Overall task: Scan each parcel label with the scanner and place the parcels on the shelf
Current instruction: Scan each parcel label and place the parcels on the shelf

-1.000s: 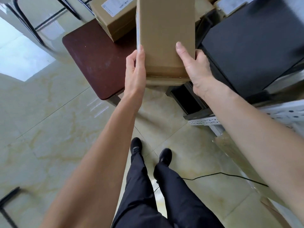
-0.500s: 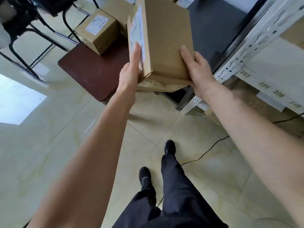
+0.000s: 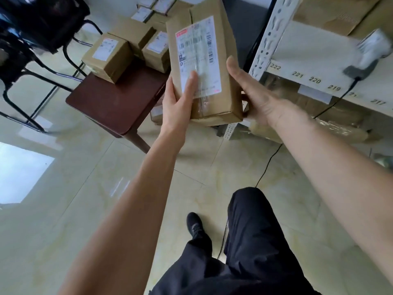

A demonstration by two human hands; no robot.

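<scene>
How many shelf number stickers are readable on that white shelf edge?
5 readable on the white metal shelf edge, running left to right: 222, 221, 220, 219, 217. One between 219 and 217 is partly hidden by the black cable.

Head-worn camera looks steeply down, close over the floor (image 3: 63, 209) beside the shelf (image 3: 314, 54).

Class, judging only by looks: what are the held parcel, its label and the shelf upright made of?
Parcel: matte brown cardboard, seemingly corrugated; folded edges and a taped seam show. Label: white printed paper under glossy clear film or tape, which catches glare. Shelf upright: probably painted metal, pale grey, punched with rows of slots.
</scene>
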